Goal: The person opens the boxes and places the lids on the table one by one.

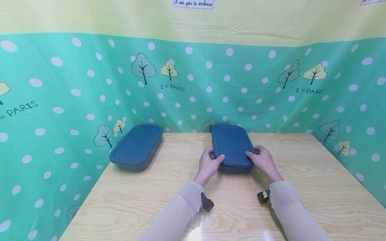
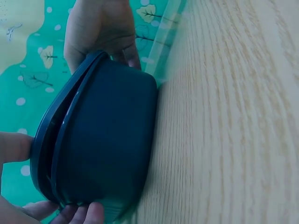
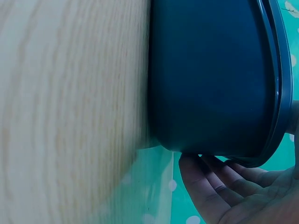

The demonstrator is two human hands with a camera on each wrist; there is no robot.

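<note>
A dark blue rectangular container (image 1: 235, 169) sits on the table with its narrow end toward me, topped by a matching flat lid (image 1: 231, 144). My left hand (image 1: 208, 166) grips its near left corner, thumb on the lid's top edge and fingers along the side. At the near right, my right hand (image 1: 264, 162) holds the other side, thumb over the lid and fingers against the wall. The left wrist view shows a dark gap between the lid (image 2: 43, 149) and the container's rim, widest at the left-hand side.
Another dark blue lidded container (image 1: 137, 147) stands at the left edge of the wooden table (image 1: 169, 201). Green dotted cloth (image 1: 193, 80) hangs behind the table and along both sides. Each wrist has a black strap-on camera.
</note>
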